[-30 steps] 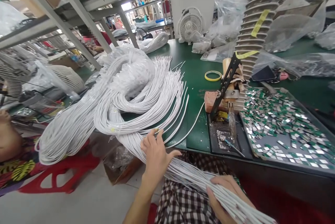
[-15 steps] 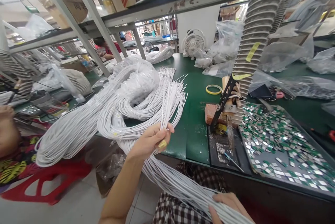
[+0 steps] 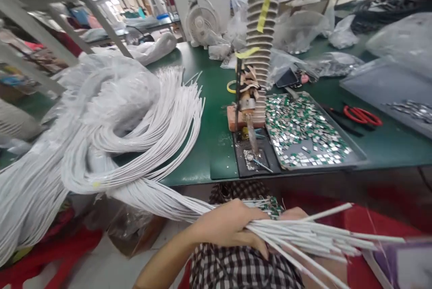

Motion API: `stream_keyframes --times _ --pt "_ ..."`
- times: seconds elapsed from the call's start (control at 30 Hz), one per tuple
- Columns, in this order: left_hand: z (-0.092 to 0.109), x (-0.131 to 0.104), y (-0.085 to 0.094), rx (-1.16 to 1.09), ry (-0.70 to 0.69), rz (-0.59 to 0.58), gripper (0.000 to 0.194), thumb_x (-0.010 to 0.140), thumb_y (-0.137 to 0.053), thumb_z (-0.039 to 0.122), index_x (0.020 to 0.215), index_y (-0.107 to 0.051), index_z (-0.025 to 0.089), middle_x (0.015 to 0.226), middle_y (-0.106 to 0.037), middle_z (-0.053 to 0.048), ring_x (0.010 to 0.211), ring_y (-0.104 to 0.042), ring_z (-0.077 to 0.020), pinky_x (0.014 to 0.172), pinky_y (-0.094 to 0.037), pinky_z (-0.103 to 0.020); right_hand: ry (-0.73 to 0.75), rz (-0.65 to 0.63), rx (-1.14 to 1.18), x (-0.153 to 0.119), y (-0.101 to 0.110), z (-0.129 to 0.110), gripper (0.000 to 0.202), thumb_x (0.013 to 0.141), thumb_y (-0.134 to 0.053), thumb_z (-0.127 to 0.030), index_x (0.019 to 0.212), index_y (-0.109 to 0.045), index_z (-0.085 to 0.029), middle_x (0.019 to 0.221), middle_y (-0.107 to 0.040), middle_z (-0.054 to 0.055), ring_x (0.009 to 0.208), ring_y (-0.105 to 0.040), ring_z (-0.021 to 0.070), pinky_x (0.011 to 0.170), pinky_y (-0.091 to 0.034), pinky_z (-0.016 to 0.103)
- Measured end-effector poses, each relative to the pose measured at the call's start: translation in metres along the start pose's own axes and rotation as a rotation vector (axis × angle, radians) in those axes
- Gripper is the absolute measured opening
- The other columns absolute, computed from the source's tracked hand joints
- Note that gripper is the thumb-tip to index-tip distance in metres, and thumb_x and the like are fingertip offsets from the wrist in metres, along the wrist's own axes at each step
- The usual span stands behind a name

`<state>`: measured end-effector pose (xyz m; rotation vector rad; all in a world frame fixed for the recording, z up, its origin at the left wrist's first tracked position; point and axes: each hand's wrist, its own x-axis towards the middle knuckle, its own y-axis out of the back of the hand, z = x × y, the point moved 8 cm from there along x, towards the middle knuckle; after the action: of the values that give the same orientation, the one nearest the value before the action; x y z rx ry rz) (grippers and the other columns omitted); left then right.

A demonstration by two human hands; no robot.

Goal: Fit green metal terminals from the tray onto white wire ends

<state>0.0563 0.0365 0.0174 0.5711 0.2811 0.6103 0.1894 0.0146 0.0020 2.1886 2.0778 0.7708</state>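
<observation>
The white cable bundle [image 3: 168,201] is held over the checkered lap [image 3: 236,266], enclosed by the curled fingers of the left grip [image 3: 232,223]. The right grip [image 3: 294,214] is partly covered by the cable ends – whether it is closed cannot be told. Beyond the left grip, a shallow tray [image 3: 356,156] of small boards [image 3: 300,131] is set on the green bench [image 3: 221,158]; left of it, coiled cables [image 3: 168,145] are heaped.

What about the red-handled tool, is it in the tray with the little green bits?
No, the red-handled tool lies on the green table, beside the tray.
</observation>
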Motion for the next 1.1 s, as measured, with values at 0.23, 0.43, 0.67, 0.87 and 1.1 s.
stream_keyframes --times 0.23,0.43,0.67,0.87,1.1 --pt "0.027 0.037 -0.007 -0.135 -0.117 0.080 0.008 0.081 -0.064 0.017 0.073 -0.061 0.018 0.064 -0.062 0.002 0.056 -0.057 -0.0115 0.055 -0.038 -0.020 0.053 0.062 0.301 0.026 0.061 -0.006 0.039 0.077 -0.066 -0.062 0.085 -0.074 -0.024 0.060 -0.065 0.005 0.047 -0.062 0.0213 0.041 -0.050 0.032" --pt "-0.005 0.007 0.017 -0.493 -0.080 0.395 0.054 0.094 -0.047 0.054 0.053 -0.052 0.019 0.046 -0.049 0.001 0.041 -0.043 -0.0103 0.044 -0.035 -0.024 0.021 0.111 0.428 0.040 0.043 -0.004 0.045 0.100 -0.038 -0.039 0.063 -0.056 -0.020 0.053 -0.049 0.000 0.051 -0.052 0.0147 0.049 -0.044 0.029" --pt "-0.020 -0.009 0.033 -0.453 -0.005 0.474 0.046 0.093 -0.054 0.050 0.062 -0.062 0.017 0.056 -0.058 -0.002 0.051 -0.051 -0.0129 0.052 -0.040 -0.025 0.163 -0.282 0.190 0.055 -0.024 -0.043 0.011 0.090 -0.062 -0.026 0.098 -0.067 -0.020 0.075 -0.067 0.003 0.065 -0.062 0.0139 0.060 -0.052 0.025" --pt "-0.024 -0.016 0.042 -0.434 0.021 0.702 0.036 0.088 -0.063 0.047 0.067 -0.060 0.017 0.060 -0.054 0.000 0.054 -0.048 -0.0123 0.051 -0.036 -0.024 0.142 -0.221 0.165 0.070 -0.033 -0.050 0.008 0.085 -0.065 -0.012 0.086 -0.067 -0.020 0.070 -0.069 0.001 0.060 -0.062 0.0113 0.056 -0.053 0.021" --pt "-0.018 -0.019 0.048 -0.389 -0.016 0.755 0.032 0.096 -0.054 0.032 0.071 -0.065 0.018 0.053 -0.055 0.002 0.048 -0.049 -0.0103 0.049 -0.036 -0.023 0.023 -0.229 0.281 0.071 -0.031 -0.034 0.020 0.082 -0.066 -0.006 0.092 -0.074 -0.022 0.076 -0.075 0.002 0.067 -0.070 0.0131 0.063 -0.057 0.021"
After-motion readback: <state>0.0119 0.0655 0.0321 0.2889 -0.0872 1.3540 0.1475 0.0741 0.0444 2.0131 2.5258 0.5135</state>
